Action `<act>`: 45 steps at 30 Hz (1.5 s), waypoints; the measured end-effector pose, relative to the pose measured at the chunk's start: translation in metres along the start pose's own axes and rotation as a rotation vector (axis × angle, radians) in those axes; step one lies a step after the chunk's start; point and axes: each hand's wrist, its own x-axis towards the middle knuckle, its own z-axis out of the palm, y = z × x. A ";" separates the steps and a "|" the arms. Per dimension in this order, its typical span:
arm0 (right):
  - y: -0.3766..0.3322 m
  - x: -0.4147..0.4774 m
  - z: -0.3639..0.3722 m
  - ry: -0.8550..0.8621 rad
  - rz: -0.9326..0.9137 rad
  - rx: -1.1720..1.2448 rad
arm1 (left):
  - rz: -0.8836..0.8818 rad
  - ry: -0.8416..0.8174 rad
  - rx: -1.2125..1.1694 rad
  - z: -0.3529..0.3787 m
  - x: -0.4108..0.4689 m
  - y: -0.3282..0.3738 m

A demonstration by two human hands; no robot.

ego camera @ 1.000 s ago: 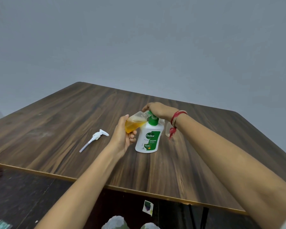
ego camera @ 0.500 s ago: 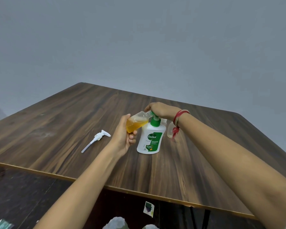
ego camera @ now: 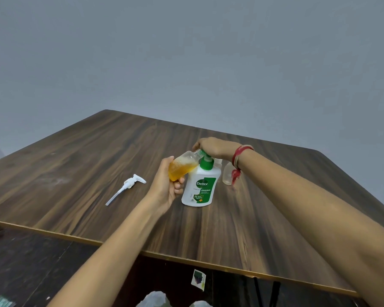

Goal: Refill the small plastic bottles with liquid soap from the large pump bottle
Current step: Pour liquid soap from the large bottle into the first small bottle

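Note:
A white Dettol pump bottle (ego camera: 199,189) with a green pump collar stands upright on the wooden table (ego camera: 93,165). My right hand (ego camera: 217,147) lies over its pump head, fingers curled down around it. My left hand (ego camera: 165,188) grips a small clear plastic bottle (ego camera: 182,167), about half full of orange soap. That bottle is tilted, with its mouth up against the pump's nozzle under my right fingers. A second small clear bottle (ego camera: 227,176) stands just behind the large one, partly hidden by my right wrist.
A loose white pump with its long dip tube (ego camera: 129,185) lies on the table left of my left hand. The table's front edge runs below my forearms. On the dark floor lie a small sticker (ego camera: 198,280) and some scraps.
Both hands keep their hold and position at the pump nozzle. Only the view has shifted slightly.

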 end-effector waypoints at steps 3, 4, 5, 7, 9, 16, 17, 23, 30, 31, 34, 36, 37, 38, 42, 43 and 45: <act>0.001 -0.001 0.003 0.004 0.001 -0.005 | 0.006 0.020 -0.006 0.000 0.000 0.000; 0.002 -0.001 0.004 -0.007 0.006 -0.006 | 0.003 0.022 -0.005 0.000 0.000 -0.001; 0.003 -0.001 0.003 -0.011 0.002 -0.006 | 0.001 0.018 -0.006 0.000 -0.001 -0.001; 0.002 -0.001 0.001 -0.006 0.001 0.013 | 0.004 0.008 -0.008 0.001 -0.001 -0.001; 0.001 -0.001 0.002 0.010 0.002 0.029 | 0.010 0.021 0.000 0.002 -0.001 0.001; 0.001 -0.005 0.000 0.015 0.020 0.064 | 0.003 0.005 -0.015 0.001 -0.001 -0.001; 0.001 -0.005 0.001 0.018 0.019 0.059 | 0.002 0.006 -0.013 0.001 -0.001 -0.001; 0.001 -0.001 0.002 0.001 0.028 0.058 | 0.013 0.008 0.013 0.000 -0.002 -0.001; -0.001 -0.001 0.001 0.001 0.030 0.036 | 0.021 0.008 0.017 0.001 -0.003 -0.001; -0.002 -0.001 0.000 0.008 0.034 0.047 | 0.023 0.012 0.012 0.002 -0.002 0.000; -0.001 -0.003 0.004 0.013 0.031 0.026 | 0.015 0.030 0.015 0.000 -0.001 0.000; -0.001 -0.004 0.002 0.016 0.018 0.011 | 0.014 0.013 0.008 0.000 -0.001 -0.003; -0.001 -0.004 0.001 0.023 0.018 0.023 | 0.014 0.003 0.001 0.001 -0.002 -0.003; -0.001 -0.004 0.001 0.030 0.020 0.037 | 0.018 -0.002 -0.003 0.001 -0.002 -0.003; 0.000 -0.006 0.005 0.027 0.041 0.060 | 0.019 0.012 0.003 0.000 -0.002 -0.004; 0.000 -0.005 0.004 0.020 0.030 0.036 | 0.018 0.008 0.002 0.001 -0.003 -0.004; 0.000 -0.005 0.001 0.019 0.016 0.034 | 0.021 -0.001 0.011 0.001 -0.003 -0.003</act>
